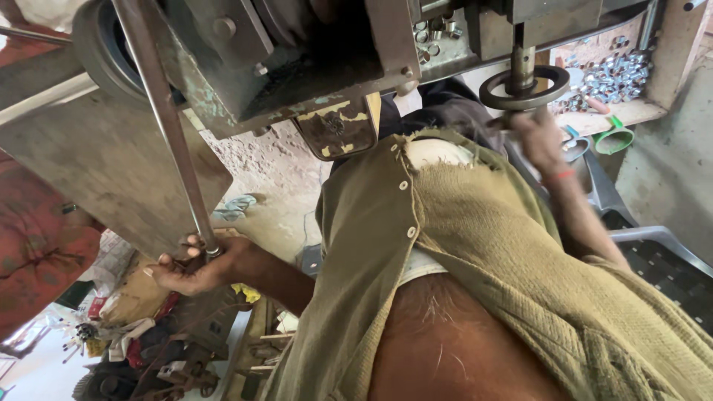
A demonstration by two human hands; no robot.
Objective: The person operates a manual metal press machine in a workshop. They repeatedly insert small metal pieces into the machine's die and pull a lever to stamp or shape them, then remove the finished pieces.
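One long grey steel lever rod (167, 119) is seen running down from the green-stained metal press machine (297, 59) at the top of the view. Its lower end is gripped by the left hand (194, 266), whose fingers are curled closed around it. One dark round metal handwheel (524, 87) is mounted on a vertical steel spindle (522, 61) at the right of the machine. The right hand (541, 137) is raised just beneath this wheel and touches its rim; it is blurred, so whether it is closed on the wheel cannot be told. One red band is worn on that wrist.

Behind the wheel, a heap of small shiny metal rings (616, 74), too many to be counted, is held in a wooden tray (631, 111). A few more rings lie on the machine's upper ledge. One green plastic scoop (613, 138) is placed just below the tray. One torn olive-green buttoned shirt (475, 252) fills the middle. At the lower left, coloured packets and scrap (126, 312) are piled on the floor, their labels too small to be made out.
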